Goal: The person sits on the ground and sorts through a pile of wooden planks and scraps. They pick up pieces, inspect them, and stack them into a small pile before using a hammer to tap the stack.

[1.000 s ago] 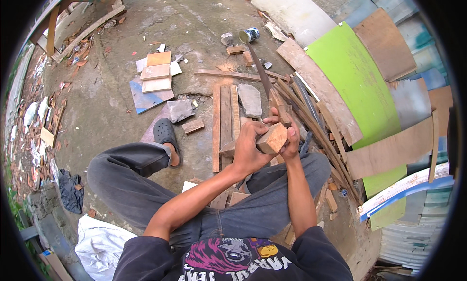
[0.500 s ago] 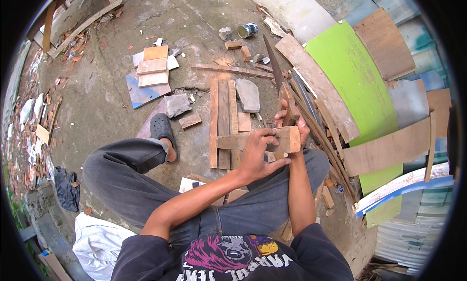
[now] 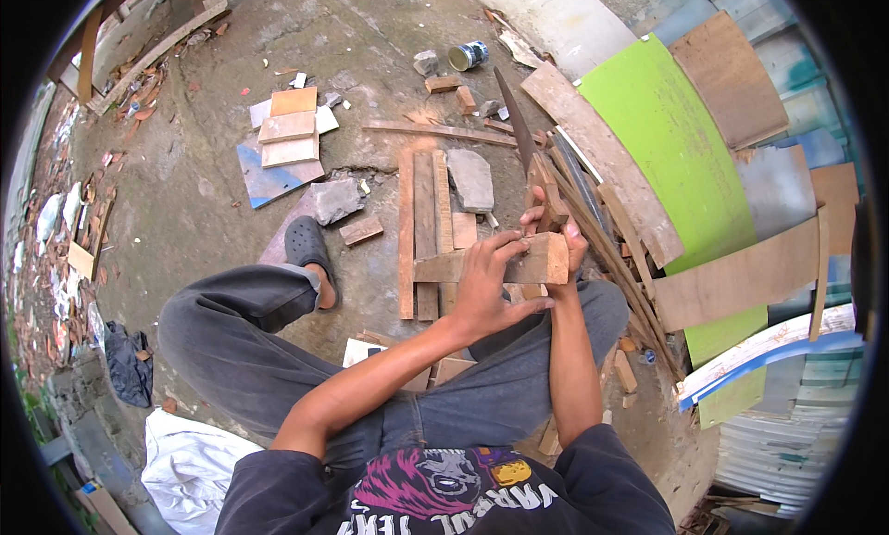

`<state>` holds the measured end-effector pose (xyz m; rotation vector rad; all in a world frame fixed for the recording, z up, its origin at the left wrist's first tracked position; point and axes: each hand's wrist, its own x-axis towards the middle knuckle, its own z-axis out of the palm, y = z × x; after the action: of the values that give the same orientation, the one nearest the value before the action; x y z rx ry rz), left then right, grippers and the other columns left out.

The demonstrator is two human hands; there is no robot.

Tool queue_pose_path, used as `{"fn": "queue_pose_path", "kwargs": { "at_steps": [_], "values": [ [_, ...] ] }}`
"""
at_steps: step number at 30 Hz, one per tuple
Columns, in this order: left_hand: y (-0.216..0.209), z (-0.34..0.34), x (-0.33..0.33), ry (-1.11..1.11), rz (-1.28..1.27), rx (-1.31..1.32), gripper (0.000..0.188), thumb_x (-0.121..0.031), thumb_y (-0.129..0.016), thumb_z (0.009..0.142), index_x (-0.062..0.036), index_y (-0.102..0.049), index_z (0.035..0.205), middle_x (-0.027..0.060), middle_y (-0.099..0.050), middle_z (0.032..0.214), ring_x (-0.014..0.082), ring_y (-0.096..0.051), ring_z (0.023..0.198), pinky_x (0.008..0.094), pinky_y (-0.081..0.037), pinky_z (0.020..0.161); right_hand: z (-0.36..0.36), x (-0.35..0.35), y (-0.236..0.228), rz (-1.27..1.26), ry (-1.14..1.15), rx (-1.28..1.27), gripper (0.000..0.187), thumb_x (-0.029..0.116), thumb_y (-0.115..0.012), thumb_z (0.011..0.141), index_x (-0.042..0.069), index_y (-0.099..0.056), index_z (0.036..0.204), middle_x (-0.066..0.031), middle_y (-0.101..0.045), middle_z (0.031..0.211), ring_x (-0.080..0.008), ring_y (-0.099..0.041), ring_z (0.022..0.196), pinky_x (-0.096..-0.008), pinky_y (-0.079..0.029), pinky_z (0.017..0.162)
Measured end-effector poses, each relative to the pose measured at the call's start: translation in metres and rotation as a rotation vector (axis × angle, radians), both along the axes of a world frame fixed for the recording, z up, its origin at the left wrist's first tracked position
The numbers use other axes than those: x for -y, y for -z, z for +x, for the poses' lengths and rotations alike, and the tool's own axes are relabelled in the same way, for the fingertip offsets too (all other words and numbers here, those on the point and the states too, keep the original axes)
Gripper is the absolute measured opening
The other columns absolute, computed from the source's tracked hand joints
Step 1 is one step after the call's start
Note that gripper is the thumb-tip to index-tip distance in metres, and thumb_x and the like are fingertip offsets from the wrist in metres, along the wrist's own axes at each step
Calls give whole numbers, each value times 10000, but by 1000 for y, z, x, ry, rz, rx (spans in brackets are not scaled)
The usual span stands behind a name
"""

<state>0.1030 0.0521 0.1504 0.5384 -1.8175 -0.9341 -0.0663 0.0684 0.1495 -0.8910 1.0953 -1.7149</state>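
Half-curled left hand (image 3: 486, 289) clasps the wooden block (image 3: 538, 264); right hand (image 3: 576, 246) grips the handsaw (image 3: 529, 148); slackening could drop either.

The short-sleeved T-shirt (image 3: 310, 498) is dark, with a pink, grey and yellow print (image 3: 407, 484). Grey jeans (image 3: 245, 350) and a dark perforated clog (image 3: 309, 243) complete the clothing.

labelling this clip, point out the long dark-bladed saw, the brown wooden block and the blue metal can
Long dark-bladed saw (image 3: 525, 138), head view: blade, near handle
Brown wooden block (image 3: 536, 264), head view: side face, right end
Blue metal can (image 3: 473, 54), head view: curved side
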Motion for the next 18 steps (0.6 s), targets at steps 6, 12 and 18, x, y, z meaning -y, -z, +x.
{"fn": "queue_pose_path", "kwargs": {
  "at_steps": [6, 12, 18],
  "values": [
    [19, -3, 12, 19, 0, -49, 837, -192, -897, 642, -72, -405, 1308, 182, -486, 1319, 370, -524, 1183, 437, -462, 961, 17, 5, -1, -10, 71, -49, 750, 476, -497, 883, -76, -413, 1383, -126, -622, 968, -157, -581, 874, -276, -477, 803],
    [32, 9, 41, 82, 132, -172, 673, -94, -798, 701, -31, -472, 1285, 224, -585, 1181, 372, -607, 1057, 436, -482, 918, 23, 10, -11, -8, 185, -179, 688, 493, -541, 944, -61, -466, 1344, -62, -590, 889, -115, -542, 803, -242, -451, 733],
    [34, 48, 101, -265, 316, -265, 493, -295, -725, 881, 12, -511, 1201, 133, -614, 1106, 204, -599, 1002, 337, -494, 849, 10, 16, -2, 242, 259, -227, 543, 424, -606, 945, -50, -576, 1209, -19, -572, 751, -64, -502, 673, -218, -421, 606]
  ]
}}
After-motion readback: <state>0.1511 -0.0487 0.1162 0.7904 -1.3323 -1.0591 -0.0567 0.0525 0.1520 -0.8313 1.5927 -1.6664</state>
